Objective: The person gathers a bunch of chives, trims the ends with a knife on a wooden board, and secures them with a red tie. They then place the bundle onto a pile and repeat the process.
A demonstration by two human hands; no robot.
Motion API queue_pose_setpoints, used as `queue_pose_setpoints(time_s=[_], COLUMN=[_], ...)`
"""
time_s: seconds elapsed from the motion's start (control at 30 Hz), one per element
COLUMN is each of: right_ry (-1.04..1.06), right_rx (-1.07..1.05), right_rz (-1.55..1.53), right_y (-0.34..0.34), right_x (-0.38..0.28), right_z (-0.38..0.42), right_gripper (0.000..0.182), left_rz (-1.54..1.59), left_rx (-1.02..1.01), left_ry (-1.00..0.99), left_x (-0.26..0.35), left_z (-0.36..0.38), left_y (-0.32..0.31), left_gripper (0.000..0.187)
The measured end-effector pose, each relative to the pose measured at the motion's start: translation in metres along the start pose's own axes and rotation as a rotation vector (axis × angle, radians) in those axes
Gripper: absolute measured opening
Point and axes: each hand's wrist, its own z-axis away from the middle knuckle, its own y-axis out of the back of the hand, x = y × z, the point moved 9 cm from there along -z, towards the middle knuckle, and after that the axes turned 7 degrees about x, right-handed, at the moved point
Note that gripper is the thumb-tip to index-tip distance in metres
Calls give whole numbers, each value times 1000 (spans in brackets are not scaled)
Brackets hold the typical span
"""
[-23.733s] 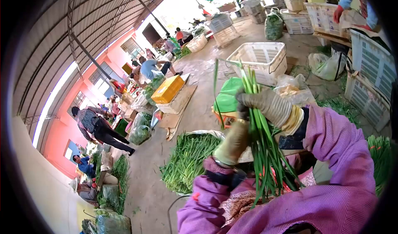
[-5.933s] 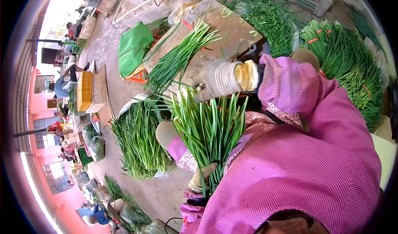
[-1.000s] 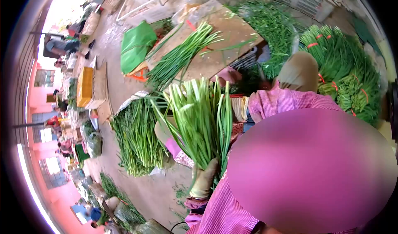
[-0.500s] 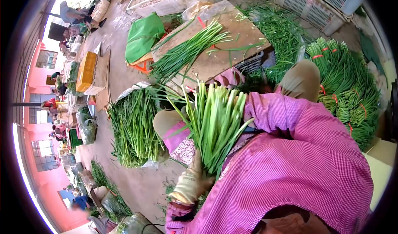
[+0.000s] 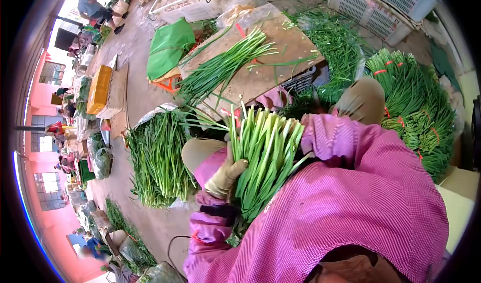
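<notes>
A thick bunch of garlic chives (image 5: 265,158) stands in front of my chest, pale cut stems up and green leaves down. My left hand (image 5: 228,175), in a cream work glove, is closed around the bunch's left side, with the thumb across the stems. A few loose leaves stick out to the left above this hand. The right sleeve (image 5: 330,137) reaches to the bunch's upper right side. My right hand is hidden behind the stems, so its fingers cannot be made out. A red strip (image 5: 231,116) shows at the bunch's upper left.
Loose chives (image 5: 228,65) lie on a wooden board (image 5: 295,52) ahead. Left of my knee is a big pile of chives (image 5: 158,158). Red-tied bundles (image 5: 411,102) are stacked at the right. Trimmings (image 5: 335,47), white crates (image 5: 371,12) and a green bag (image 5: 170,47) stand around. People work at the far left.
My left hand has moved up from the leaf ends to the middle of the bunch and closed on its side. The bunch has shifted slightly. A person far off has become more visible.
</notes>
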Motion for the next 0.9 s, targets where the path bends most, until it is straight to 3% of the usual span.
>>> queue_pose_setpoints(time_s=[0.07, 0.17, 0.23, 0.33, 0.4, 0.43, 0.53, 0.6, 0.73, 0.77, 0.83, 0.9], right_ry=[-46, 50, 417, 628, 783, 492, 623, 468, 267, 268, 489, 770], right_rx=[32, 180, 412, 315, 56, 210, 76, 137, 151, 152, 282, 802], right_rz=[-190, -239, 593, 647, 1385, 1339, 1248, 984, 967, 967, 1162, 1208], right_y=[12, 58, 108, 58, 3, 13, 9, 19, 26, 28, 41, 74], right_x=[-10, -49, -106, -164, -152, -140, -129, -119, -110, -116, -155, -227], right_z=[11, 18, 22, 80, 89, 82, 77, 72, 69, 73, 89, 139], right_gripper=[50, 50, 51, 47, 38, 32, 32, 34, 28, 28, 25, 30], left_rz=[230, 189, 229, 302, 296, 268, 188, 191, 225, 194, 135, 147], left_rx=[-45, -55, 4, 108, 203, 242, 257, 236, 316, 350, 420, 433], left_ry=[54, 164, 141, 92, 59, 74, -29, -28, 46, 45, 41, 23], left_x=[-4, -29, -14, -2, 6, 3, 8, 9, 3, -3, -14, -17], left_z=[1, 0, 6, 11, 15, 16, 16, 15, 17, 17, 16, 18], left_y=[-34, -29, -34, -38, -37, -35, -37, -35, -34, -29, -16, -13], left_gripper=[88, 68, 65, 61, 60, 60, 53, 46, 43, 41, 38, 35])
